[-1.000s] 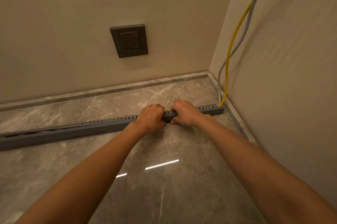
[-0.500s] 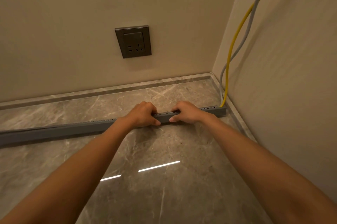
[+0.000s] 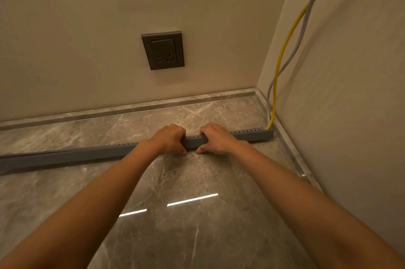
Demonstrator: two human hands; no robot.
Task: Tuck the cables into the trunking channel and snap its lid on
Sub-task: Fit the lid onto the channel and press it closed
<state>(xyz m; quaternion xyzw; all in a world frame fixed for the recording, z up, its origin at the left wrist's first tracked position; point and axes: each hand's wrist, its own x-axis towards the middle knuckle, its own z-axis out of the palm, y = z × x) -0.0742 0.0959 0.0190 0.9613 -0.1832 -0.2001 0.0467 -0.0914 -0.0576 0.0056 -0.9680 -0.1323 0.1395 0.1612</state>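
Hands grip the grey trunking (image 3: pixel 92 155) below the wall socket (image 3: pixel 163 50): left hand (image 3: pixel 169 139) and right hand (image 3: pixel 215 139), fingers curled shut over its lid, nearly touching.

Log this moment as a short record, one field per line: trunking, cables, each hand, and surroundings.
trunking: grey trunking lies on the marble floor, its right end at the corner
cables: yellow cable and grey cable run down the right wall into that end
left hand: left hand clamped over the trunking
right hand: right hand clamped beside it, hands apart
surroundings: dark wall socket above
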